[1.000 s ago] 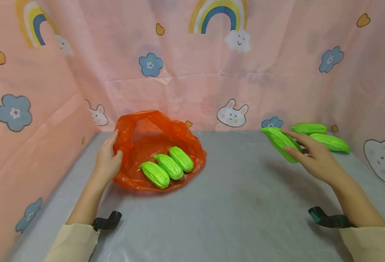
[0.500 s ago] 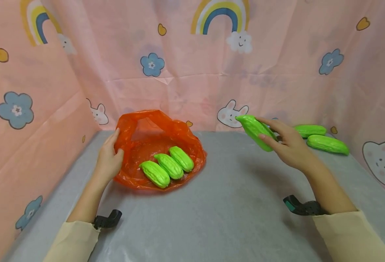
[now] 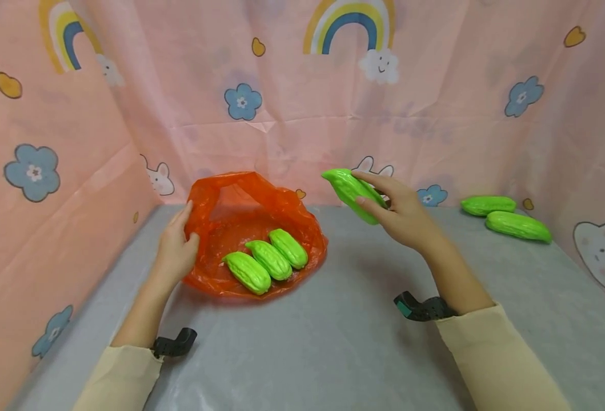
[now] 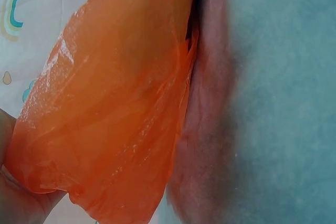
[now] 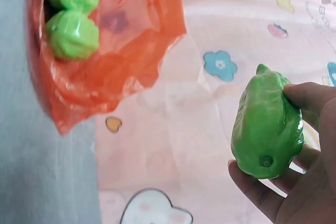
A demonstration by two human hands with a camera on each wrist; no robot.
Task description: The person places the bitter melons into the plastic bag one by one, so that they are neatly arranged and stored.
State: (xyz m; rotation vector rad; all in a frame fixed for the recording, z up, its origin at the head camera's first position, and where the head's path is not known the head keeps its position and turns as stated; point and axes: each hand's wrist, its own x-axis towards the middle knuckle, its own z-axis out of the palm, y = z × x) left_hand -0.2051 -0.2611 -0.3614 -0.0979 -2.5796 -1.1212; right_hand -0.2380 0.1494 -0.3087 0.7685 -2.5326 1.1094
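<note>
My right hand [image 3: 402, 214] holds a shiny green bitter melon [image 3: 353, 194] above the table, thumb on one side and fingers on the other. In the right wrist view, that bitter melon [image 5: 268, 124] has its pointed tip away from the palm. My left hand [image 3: 176, 245] grips the left edge of an orange plastic bag [image 3: 204, 197], its mouth spread towards me. Inside the bag, three bitter melons [image 3: 268, 260] lie side by side. The left wrist view is mostly filled by the orange bag [image 4: 110, 98], with part of the left hand [image 4: 23, 200] at its edge.
Two more bitter melons [image 3: 518, 226] lie at the back right of the grey table [image 3: 323, 342]. Pink printed curtains [image 3: 292, 131] close off the back and both sides.
My right hand has carried its bitter melon leftward and slightly up, away from the two at the back right and nearer the bag. The left hand stays on the bag's edge.
</note>
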